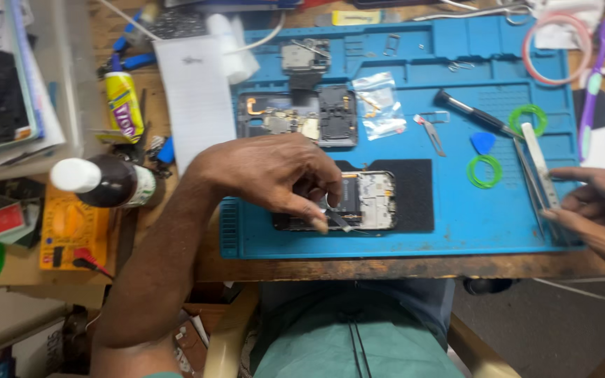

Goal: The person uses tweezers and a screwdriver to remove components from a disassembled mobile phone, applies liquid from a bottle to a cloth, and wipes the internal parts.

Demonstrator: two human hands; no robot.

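An opened phone [365,201] with its back removed lies on a black pad on the blue work mat [456,231]. My left hand [267,171] rests over the phone's left end and pinches a small dark strip-like part [337,219] at its lower edge. My right hand [596,210] is at the mat's right edge, fingers closed on the lower end of metal tweezers [537,168] that lie pointing away from me.
A second opened phone body [295,115], small plastic bags [379,105], a screwdriver [474,112], green rings [484,171] and a blue pick [483,142] lie on the mat. A dark bottle [110,182], yellow multimeter [71,227] and glue tube [124,105] sit left.
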